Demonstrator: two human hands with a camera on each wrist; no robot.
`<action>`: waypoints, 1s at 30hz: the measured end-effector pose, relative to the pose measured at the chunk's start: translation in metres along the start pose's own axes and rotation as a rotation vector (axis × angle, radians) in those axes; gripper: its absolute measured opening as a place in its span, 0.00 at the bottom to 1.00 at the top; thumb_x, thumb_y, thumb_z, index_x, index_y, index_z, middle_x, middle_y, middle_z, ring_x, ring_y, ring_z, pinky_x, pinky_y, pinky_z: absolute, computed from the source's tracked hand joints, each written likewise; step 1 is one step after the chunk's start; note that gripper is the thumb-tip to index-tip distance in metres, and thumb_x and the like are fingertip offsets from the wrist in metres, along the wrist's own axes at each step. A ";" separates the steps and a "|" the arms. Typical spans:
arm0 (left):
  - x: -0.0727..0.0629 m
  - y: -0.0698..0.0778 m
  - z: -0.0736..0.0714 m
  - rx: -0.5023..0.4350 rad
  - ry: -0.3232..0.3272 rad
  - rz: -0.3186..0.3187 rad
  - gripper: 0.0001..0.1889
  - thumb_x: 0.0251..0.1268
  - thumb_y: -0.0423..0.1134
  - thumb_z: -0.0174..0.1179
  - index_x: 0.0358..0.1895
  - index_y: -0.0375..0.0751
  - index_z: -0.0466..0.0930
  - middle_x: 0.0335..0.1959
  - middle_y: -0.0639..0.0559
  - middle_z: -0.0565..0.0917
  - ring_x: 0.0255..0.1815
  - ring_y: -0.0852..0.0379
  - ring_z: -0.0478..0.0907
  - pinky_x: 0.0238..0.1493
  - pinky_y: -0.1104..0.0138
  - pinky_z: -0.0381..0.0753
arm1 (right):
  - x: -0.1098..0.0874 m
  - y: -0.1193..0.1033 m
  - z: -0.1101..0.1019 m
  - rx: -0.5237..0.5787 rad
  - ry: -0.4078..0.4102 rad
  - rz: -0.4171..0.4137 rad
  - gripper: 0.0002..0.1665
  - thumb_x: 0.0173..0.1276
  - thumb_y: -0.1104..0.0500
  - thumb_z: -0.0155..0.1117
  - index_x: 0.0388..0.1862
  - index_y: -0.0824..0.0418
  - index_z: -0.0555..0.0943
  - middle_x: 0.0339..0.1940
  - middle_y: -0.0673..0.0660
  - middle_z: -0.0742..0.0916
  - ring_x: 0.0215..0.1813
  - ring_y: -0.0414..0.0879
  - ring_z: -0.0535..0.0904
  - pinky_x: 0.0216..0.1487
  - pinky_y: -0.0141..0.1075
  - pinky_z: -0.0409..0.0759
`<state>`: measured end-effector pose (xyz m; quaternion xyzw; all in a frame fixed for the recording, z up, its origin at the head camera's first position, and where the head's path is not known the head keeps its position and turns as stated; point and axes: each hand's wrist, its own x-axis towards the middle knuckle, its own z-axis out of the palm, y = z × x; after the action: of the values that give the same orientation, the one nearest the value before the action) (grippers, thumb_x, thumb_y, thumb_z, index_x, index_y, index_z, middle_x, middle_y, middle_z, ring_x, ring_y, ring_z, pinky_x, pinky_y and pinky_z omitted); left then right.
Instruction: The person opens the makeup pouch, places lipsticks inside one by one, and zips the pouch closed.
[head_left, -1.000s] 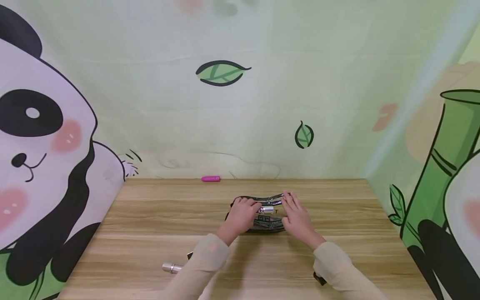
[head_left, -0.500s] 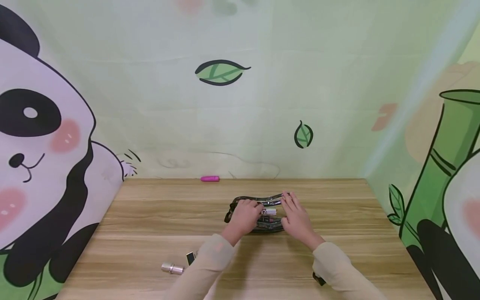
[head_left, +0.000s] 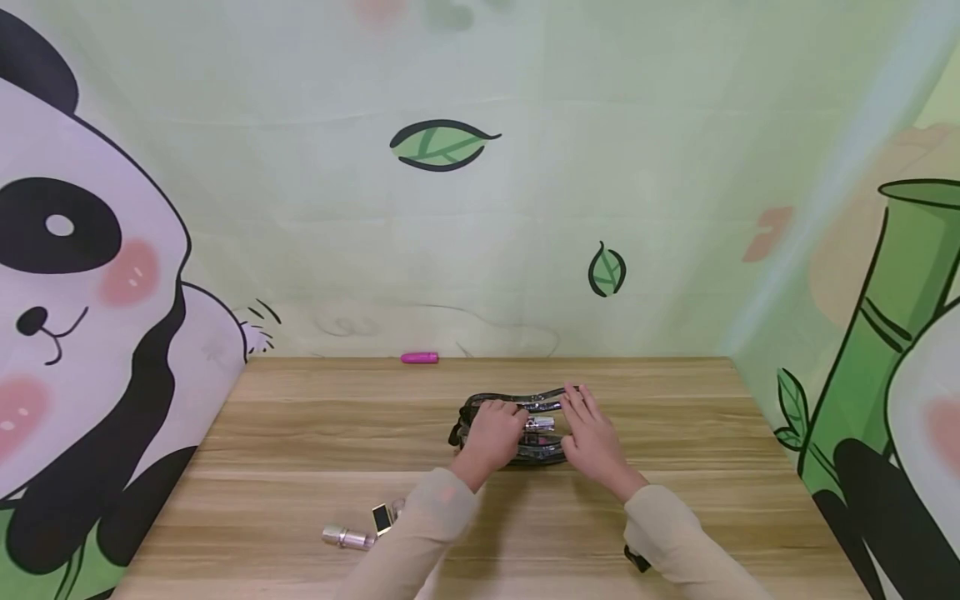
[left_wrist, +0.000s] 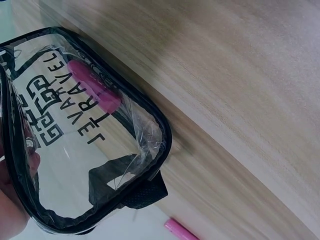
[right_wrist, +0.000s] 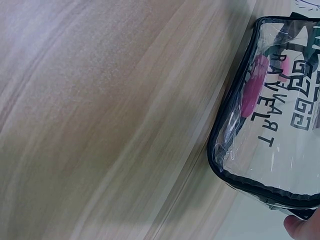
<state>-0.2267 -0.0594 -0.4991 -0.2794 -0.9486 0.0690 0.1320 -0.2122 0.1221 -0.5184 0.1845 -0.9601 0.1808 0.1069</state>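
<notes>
Near the middle of the head view, we saw the clear black-edged pouch (head_left: 542, 456) on the wooden table (head_left: 285, 442), its opening facing up. The left hand (head_left: 492, 433), its fingers curled, pinched the near end of a silver tube (head_left: 540, 423) that lay between the two rims. The right hand (head_left: 596, 437) was not grasping; its fingers lay straight on the pouch's right end. In the left wrist view, we made out dark lettering on the pouch's wall, and a pink object (left_wrist: 92, 86) showed through it, upper left of the frame.

At lower left of the head view, we noted a second silver tube (head_left: 347, 537) just beside a small black-and-gold item (head_left: 382, 519). A magenta tube (head_left: 420, 357) lay at the table's far edge, left of center. Lower right, a black object (head_left: 637, 558) was partly hidden by the right sleeve (head_left: 663, 517).
</notes>
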 end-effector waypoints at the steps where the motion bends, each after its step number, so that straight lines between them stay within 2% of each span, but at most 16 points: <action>1: 0.000 0.000 0.000 0.001 -0.011 -0.004 0.10 0.54 0.43 0.58 0.40 0.49 0.78 0.38 0.55 0.81 0.43 0.56 0.76 0.47 0.63 0.73 | 0.000 0.000 0.000 -0.001 0.000 0.001 0.34 0.54 0.63 0.48 0.63 0.68 0.62 0.69 0.59 0.60 0.71 0.56 0.48 0.65 0.50 0.57; 7: 0.001 0.002 -0.002 -0.014 -0.067 -0.025 0.13 0.56 0.48 0.58 0.43 0.48 0.78 0.41 0.54 0.80 0.45 0.56 0.75 0.48 0.63 0.73 | 0.000 0.000 0.001 -0.009 0.009 -0.012 0.34 0.54 0.62 0.47 0.63 0.68 0.62 0.69 0.60 0.61 0.71 0.56 0.49 0.65 0.49 0.57; 10: 0.001 0.002 -0.003 -0.028 -0.070 -0.033 0.14 0.56 0.48 0.57 0.44 0.48 0.78 0.41 0.54 0.80 0.46 0.56 0.75 0.48 0.63 0.73 | 0.000 0.000 0.001 -0.011 0.012 -0.016 0.34 0.54 0.62 0.48 0.63 0.68 0.62 0.68 0.60 0.61 0.71 0.56 0.49 0.66 0.48 0.56; 24: 0.000 0.002 0.003 -0.029 0.018 -0.032 0.12 0.56 0.46 0.57 0.42 0.48 0.79 0.39 0.55 0.81 0.43 0.57 0.77 0.45 0.65 0.75 | 0.000 0.001 0.003 -0.002 0.014 -0.001 0.34 0.54 0.62 0.48 0.63 0.67 0.62 0.69 0.59 0.61 0.71 0.55 0.48 0.63 0.51 0.59; 30: -0.002 0.002 0.004 -0.037 0.050 -0.031 0.10 0.56 0.44 0.58 0.40 0.48 0.80 0.38 0.55 0.81 0.42 0.58 0.77 0.43 0.65 0.75 | -0.001 0.001 0.003 0.001 0.026 -0.008 0.34 0.53 0.62 0.47 0.62 0.68 0.63 0.68 0.60 0.61 0.70 0.57 0.49 0.64 0.51 0.58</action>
<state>-0.2254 -0.0585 -0.5038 -0.2686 -0.9504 0.0424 0.1512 -0.2123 0.1218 -0.5213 0.1862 -0.9578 0.1832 0.1201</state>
